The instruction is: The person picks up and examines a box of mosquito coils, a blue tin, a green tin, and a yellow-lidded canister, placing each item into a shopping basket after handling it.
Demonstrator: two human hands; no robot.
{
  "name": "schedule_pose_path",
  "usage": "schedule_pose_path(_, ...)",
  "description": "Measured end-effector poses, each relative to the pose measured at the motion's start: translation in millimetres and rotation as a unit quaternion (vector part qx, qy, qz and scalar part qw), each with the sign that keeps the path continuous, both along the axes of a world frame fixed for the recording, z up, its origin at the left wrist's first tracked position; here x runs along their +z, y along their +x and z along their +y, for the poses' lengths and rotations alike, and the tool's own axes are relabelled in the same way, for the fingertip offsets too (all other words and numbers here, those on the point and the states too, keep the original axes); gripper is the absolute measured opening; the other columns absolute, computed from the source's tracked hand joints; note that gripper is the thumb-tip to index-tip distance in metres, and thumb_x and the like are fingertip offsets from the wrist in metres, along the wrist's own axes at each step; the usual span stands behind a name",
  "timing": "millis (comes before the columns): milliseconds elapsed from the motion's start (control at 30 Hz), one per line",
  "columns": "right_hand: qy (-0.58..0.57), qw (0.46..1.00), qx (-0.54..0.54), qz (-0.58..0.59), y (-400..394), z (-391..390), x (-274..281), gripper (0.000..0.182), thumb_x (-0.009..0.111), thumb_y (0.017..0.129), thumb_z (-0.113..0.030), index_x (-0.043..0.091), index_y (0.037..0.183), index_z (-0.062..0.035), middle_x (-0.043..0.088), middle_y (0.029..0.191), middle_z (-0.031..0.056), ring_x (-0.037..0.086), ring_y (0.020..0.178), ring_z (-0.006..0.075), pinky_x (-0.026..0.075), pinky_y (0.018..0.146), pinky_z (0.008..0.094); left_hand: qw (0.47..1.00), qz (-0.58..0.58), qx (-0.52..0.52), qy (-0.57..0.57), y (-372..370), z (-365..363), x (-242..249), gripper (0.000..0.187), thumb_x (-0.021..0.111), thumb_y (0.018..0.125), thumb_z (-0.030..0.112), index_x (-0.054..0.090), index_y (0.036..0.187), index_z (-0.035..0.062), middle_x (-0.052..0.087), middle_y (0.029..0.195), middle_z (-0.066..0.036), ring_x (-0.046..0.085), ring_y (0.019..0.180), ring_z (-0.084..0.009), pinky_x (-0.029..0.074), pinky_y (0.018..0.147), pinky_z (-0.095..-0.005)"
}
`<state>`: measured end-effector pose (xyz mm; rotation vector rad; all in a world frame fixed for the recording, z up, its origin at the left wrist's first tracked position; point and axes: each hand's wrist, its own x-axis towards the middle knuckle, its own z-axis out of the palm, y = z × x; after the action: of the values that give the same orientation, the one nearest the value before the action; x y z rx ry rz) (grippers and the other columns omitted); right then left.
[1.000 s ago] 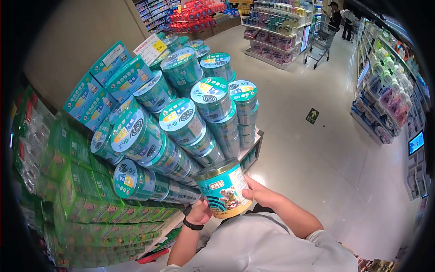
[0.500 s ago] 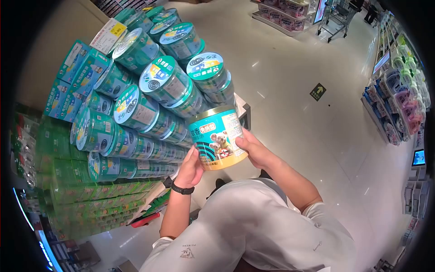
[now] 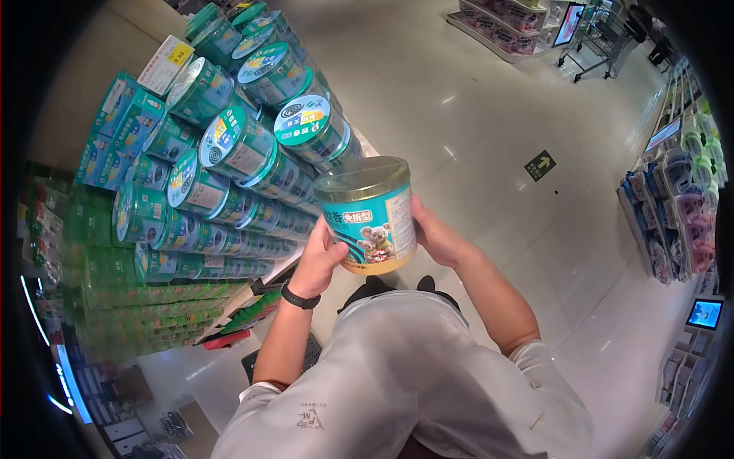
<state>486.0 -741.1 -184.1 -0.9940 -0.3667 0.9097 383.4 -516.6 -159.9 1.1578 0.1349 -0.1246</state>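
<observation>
A teal and gold mosquito coil canister [image 3: 368, 233] with a koala picture and a clear, gold-rimmed lid is held up in front of my body. My left hand [image 3: 323, 260] grips its left side, thumb on the front near the lower edge. On the opposite side, my right hand [image 3: 442, 236] holds it with the fingers partly hidden behind. The canister leans so that both its top and its label show. Close beyond it, on the left, are stacked teal tubs [image 3: 238, 149] with coil pictures on their lids.
Blue boxes [image 3: 138, 121] and a price card [image 3: 166, 65] stand at the stack's far left. Green packs [image 3: 115, 287] fill the lower shelves. A shopping cart [image 3: 598, 42] and a person are at the upper right. Shelves of goods [image 3: 673, 206] line the right, beside a floor arrow sign [image 3: 540, 165].
The canister has tilted, so much more of its lid shows. My right thumb has left the label's front and moved to the side. The view has shifted slightly.
</observation>
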Motion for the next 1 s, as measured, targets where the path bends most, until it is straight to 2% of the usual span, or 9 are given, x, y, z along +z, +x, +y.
schedule_pose_path(67, -0.01, 0.998, 0.06, 0.017, 9.5, -8.2, -6.6, 0.087, 0.026, 0.097, -0.074, 0.019, 0.158, -0.0121, 0.039, 0.153, 0.0091, 0.04, 0.139, 0.0217, 0.036, 0.112, 0.0418, 0.991, -0.064, -0.019, 0.114, 4.9, -1.5, 4.4, 0.102, 0.088, 0.075, 0.038, 0.03, 0.15, 0.0009, 0.046, 0.145, -0.009, 0.044, 0.135, -0.0202, 0.033, 0.114, -0.0363)
schedule_pose_path(133, 0.018, 0.994, 0.073, 0.081, 13.0, -13.2, 3.9, 0.095, 0.015, 0.093, -0.08, 0.018, 0.159, -0.0124, 0.039, 0.153, 0.0088, 0.043, 0.136, 0.021, 0.046, 0.102, 0.0415, 0.992, -0.051, -0.007, 0.112, 6.6, -4.9, 12.1, 0.11, 0.091, 0.071, 0.034, 0.026, 0.153, 0.0003, 0.045, 0.146, -0.009, 0.043, 0.136, -0.0204, 0.033, 0.114, -0.0365)
schedule_pose_path(167, 0.033, 0.989, 0.102, 0.098, 18.0, -12.7, -8.6, 0.096, 0.015, 0.092, -0.082, 0.02, 0.159, -0.0132, 0.039, 0.153, 0.0089, 0.047, 0.13, 0.0195, 0.052, 0.089, 0.0385, 0.99, -0.05, -0.007, 0.128, 7.0, -4.7, 13.5, 0.112, 0.091, 0.071, 0.034, 0.025, 0.154, 0.0004, 0.044, 0.147, -0.01, 0.043, 0.136, -0.0207, 0.033, 0.115, -0.0366)
schedule_pose_path(267, 0.047, 0.977, 0.136, 0.155, 25.3, -7.6, -20.1, 0.096, 0.015, 0.091, -0.083, 0.02, 0.159, -0.0143, 0.039, 0.153, 0.0098, 0.051, 0.123, 0.0191, 0.053, 0.082, 0.0366, 0.99, -0.045, 0.001, 0.136, -0.8, -1.1, 4.6, 0.112, 0.091, 0.072, 0.03, 0.022, 0.155, 0.0002, 0.041, 0.15, -0.01, 0.042, 0.137, -0.0213, 0.032, 0.115, -0.0369)
schedule_pose_path(500, 0.031, 0.966, 0.18, 0.183, 12.5, 29.4, -15.3, 0.095, 0.019, 0.092, -0.082, 0.022, 0.158, -0.0138, 0.043, 0.151, 0.0118, 0.052, 0.129, 0.0267, 0.052, 0.097, 0.0465, 0.986, -0.046, 0.067, 0.144, -45.9, 15.9, -7.2, 0.117, 0.091, 0.071, 0.021, 0.015, 0.157, 0.0015, 0.035, 0.154, -0.012, 0.037, 0.141, -0.0226, 0.031, 0.117, -0.0373)
schedule_pose_path(567, 0.061, 0.957, 0.2, 0.201, 4.3, 45.4, -18.0, 0.089, 0.029, 0.095, -0.076, 0.027, 0.155, -0.0097, 0.046, 0.149, 0.0137, 0.052, 0.131, 0.0295, 0.048, 0.104, 0.0517, 0.984, -0.048, 0.09, 0.148, -63.9, 24.6, -4.7, 0.118, 0.092, 0.07, 0.021, 0.015, 0.157, 0.0016, 0.035, 0.154, -0.012, 0.037, 0.141, -0.0226, 0.031, 0.117, -0.0372)
schedule_pose_path(600, 0.055, 0.954, 0.215, 0.202, -2.4, 55.8, -19.7, 0.089, 0.029, 0.095, -0.076, 0.027, 0.155, -0.0097, 0.046, 0.149, 0.0137, 0.052, 0.131, 0.0295, 0.048, 0.104, 0.0517, 0.981, -0.055, 0.099, 0.154, -76.4, 30.2, -4.7, 0.12, 0.093, 0.069, 0.021, 0.015, 0.157, 0.0016, 0.035, 0.154, -0.012, 0.037, 0.141, -0.0226, 0.031, 0.117, -0.0371)
schedule_pose_path(700, 0.088, 0.943, 0.208, 0.243, -25.8, 92.5, -34.8, 0.078, 0.051, 0.095, -0.059, 0.039, 0.148, -0.0033, 0.051, 0.144, 0.017, 0.052, 0.131, 0.0287, 0.045, 0.106, 0.0512, 0.971, -0.059, 0.143, 0.18, -120.3, 51.8, -9.0, 0.122, 0.094, 0.066, 0.021, 0.015, 0.158, 0.0025, 0.031, 0.156, -0.011, 0.034, 0.143, -0.0227, 0.03, 0.118, -0.038)
schedule_pose_path(1000, -0.003, 0.924, 0.276, 0.264, -171.4, 207.8, -46.2, 0.075, 0.058, 0.091, -0.056, 0.044, 0.146, -0.0061, 0.053, 0.144, 0.0118, 0.053, 0.129, 0.0268, 0.039, 0.109, 0.0469, 0.923, -0.056, 0.232, 0.301, -299.0, 128.3, -47.7, 0.123, 0.095, 0.062, 0.024, 0.018, 0.156, 0.002, 0.028, 0.156, -0.014, 0.028, 0.146, -0.0263, 0.028, 0.119, -0.0397)
